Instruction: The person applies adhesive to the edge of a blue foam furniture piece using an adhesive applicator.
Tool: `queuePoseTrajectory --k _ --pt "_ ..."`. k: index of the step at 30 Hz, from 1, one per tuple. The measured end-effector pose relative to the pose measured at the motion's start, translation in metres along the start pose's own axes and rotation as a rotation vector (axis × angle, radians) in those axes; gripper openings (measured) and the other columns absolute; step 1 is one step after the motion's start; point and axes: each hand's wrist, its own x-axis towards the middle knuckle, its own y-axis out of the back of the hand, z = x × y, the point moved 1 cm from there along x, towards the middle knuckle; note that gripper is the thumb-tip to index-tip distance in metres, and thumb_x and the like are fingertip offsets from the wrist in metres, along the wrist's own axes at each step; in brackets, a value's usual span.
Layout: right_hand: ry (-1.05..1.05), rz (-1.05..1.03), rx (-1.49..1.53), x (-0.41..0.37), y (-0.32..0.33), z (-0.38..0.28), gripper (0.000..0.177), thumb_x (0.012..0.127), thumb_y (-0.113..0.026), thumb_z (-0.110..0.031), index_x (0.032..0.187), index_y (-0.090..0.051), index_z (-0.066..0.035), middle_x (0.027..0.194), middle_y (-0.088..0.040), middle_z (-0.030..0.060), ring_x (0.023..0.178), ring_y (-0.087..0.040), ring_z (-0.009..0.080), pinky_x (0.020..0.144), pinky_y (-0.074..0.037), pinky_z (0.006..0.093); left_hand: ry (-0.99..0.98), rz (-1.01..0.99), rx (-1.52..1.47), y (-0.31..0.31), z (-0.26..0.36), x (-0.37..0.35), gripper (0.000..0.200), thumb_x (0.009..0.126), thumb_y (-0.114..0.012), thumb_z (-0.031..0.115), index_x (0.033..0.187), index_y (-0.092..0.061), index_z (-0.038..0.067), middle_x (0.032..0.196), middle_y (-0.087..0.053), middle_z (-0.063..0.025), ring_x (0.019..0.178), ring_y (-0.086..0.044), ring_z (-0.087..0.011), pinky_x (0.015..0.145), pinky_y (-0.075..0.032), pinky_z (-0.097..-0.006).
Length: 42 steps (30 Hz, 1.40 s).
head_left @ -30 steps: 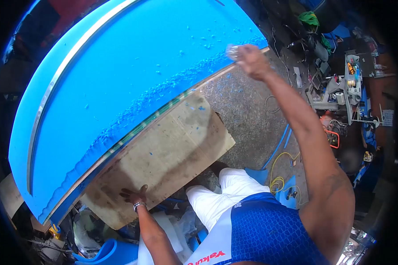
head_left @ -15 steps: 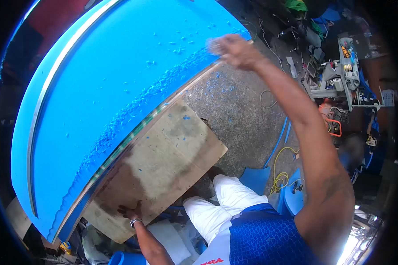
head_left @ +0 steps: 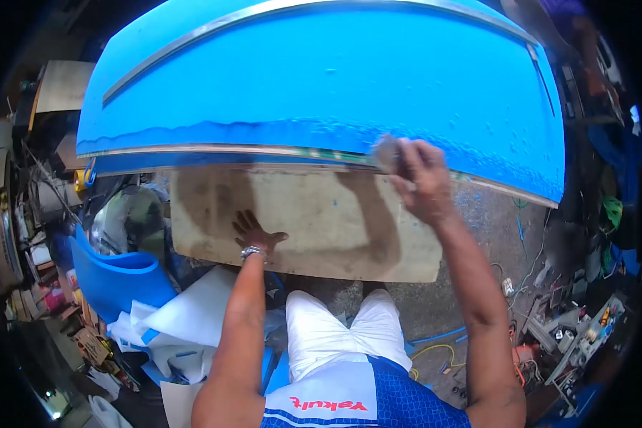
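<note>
A large blue panel (head_left: 321, 85) spans the upper view, its near edge layered with wood and green strips. Blue crumbs are scattered along that edge, mostly to the right. A long metal strip (head_left: 192, 34) curves across the panel's far side. My right hand (head_left: 424, 175) is closed around a blurred grey-brown object (head_left: 387, 153) at the near edge; what it is cannot be made out. On the pale wooden board (head_left: 310, 214) below the edge, my left hand (head_left: 255, 233) rests with fingers spread, holding nothing.
Blue foam sheet (head_left: 118, 274) and white sheeting (head_left: 192, 307) lie at lower left. A yellow cable (head_left: 435, 349) is on the floor at lower right, near a cluttered grey rack (head_left: 571, 332). Scraps and boxes line the left side.
The view has swung round, so the panel now lies nearly level across it. My right hand has moved from near the edge's far right end back toward the middle. My left hand still rests on the board.
</note>
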Motion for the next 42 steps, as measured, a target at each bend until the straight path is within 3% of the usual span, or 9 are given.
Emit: queuePoseTrajectory --k 6,10,16,20,26,29,33,39,42 --pt "0.136 -0.019 0.109 0.140 -0.139 -0.190 0.062 0.083 -0.071 -0.025 0.137 -0.049 -0.005 0.124 -0.053 0.0176 0.113 -0.054 0.0352 0.092 -0.046 0.0479 0.005 -0.086 -0.080 0.030 -0.002 -0.007 0.145 0.057 -0.080 0.072 0.160 0.001 0.010 0.166 0.007 -0.0185 0.151 -0.004 -0.0459 0.114 -0.026 -0.0624" --pt "0.167 0.000 -0.041 0.219 -0.225 -0.265 0.054 0.084 -0.069 -0.023 0.131 -0.050 -0.005 0.118 -0.054 0.0166 0.111 -0.055 0.0341 0.090 -0.046 0.0485 -0.211 -0.073 -0.091 0.015 -0.036 0.005 0.132 0.068 -0.076 0.067 0.160 -0.001 0.011 0.166 0.006 -0.0188 0.150 -0.004 -0.0478 0.115 -0.022 -0.0637" --pt "0.071 -0.183 -0.119 0.202 -0.164 -0.208 0.049 0.085 -0.069 -0.023 0.130 -0.051 -0.011 0.116 -0.055 0.0167 0.109 -0.055 0.0372 0.089 -0.047 0.0492 -0.129 -0.010 -0.119 0.059 -0.119 0.061 0.132 0.066 -0.080 0.063 0.160 -0.002 0.011 0.166 0.003 -0.0178 0.149 -0.004 -0.0498 0.112 -0.025 -0.0677" --pt "-0.258 -0.298 -0.472 0.122 -0.075 -0.137 0.060 0.082 -0.076 -0.021 0.136 -0.050 -0.017 0.124 -0.056 0.0176 0.117 -0.054 0.0384 0.096 -0.048 0.0490 -0.103 -0.085 -0.184 0.074 -0.143 0.069 0.136 0.064 -0.082 0.064 0.160 -0.002 0.011 0.166 0.004 -0.0175 0.149 -0.004 -0.0506 0.111 -0.029 -0.0677" --pt "0.111 -0.016 -0.142 0.213 -0.187 -0.255 0.045 0.086 -0.067 -0.018 0.128 -0.053 -0.014 0.107 -0.058 0.0134 0.097 -0.060 0.0336 0.079 -0.050 0.0474 -0.115 -0.127 -0.042 0.066 -0.137 0.077 0.135 0.066 -0.072 0.076 0.160 -0.002 0.011 0.166 0.006 -0.0161 0.149 -0.002 -0.0504 0.111 -0.030 -0.0655" --pt "0.111 0.125 -0.138 0.242 -0.250 -0.287 0.033 0.084 -0.062 -0.019 0.116 -0.057 -0.011 0.099 -0.060 0.0159 0.092 -0.061 0.0340 0.076 -0.050 0.0491 -0.193 0.015 -0.036 0.029 -0.145 0.090 0.138 0.065 -0.079 0.068 0.159 0.002 0.010 0.166 0.007 -0.0191 0.148 -0.005 -0.0536 0.107 -0.035 -0.0673" --pt "0.047 -0.156 -0.215 0.212 -0.177 -0.235 0.050 0.084 -0.072 -0.028 0.129 -0.053 -0.014 0.114 -0.055 0.0171 0.106 -0.056 0.0346 0.085 -0.049 0.0481 -0.145 -0.030 -0.068 0.050 -0.137 0.086 0.137 0.064 -0.080 0.067 0.159 0.002 0.011 0.166 0.006 -0.0175 0.148 -0.005 -0.0527 0.108 -0.034 -0.0653" --pt "-0.316 -0.160 -0.385 0.110 -0.078 -0.151 0.061 0.085 -0.071 -0.023 0.141 -0.048 -0.017 0.125 -0.055 0.0186 0.116 -0.054 0.0361 0.094 -0.048 0.0467 -0.073 -0.070 -0.072 0.060 -0.137 0.077 0.139 0.063 -0.079 0.069 0.160 0.002 0.011 0.166 0.007 -0.0167 0.148 -0.009 -0.0522 0.111 -0.033 -0.0628" --pt "-0.007 -0.111 -0.165 0.168 -0.127 -0.193 0.058 0.081 -0.072 -0.023 0.134 -0.050 -0.010 0.114 -0.056 0.0157 0.105 -0.057 0.0339 0.085 -0.048 0.0473 -0.132 0.004 0.028 0.025 -0.144 0.096 0.140 0.061 -0.079 0.071 0.160 0.001 0.011 0.166 0.007 -0.0171 0.148 -0.009 -0.0525 0.112 -0.031 -0.0626"
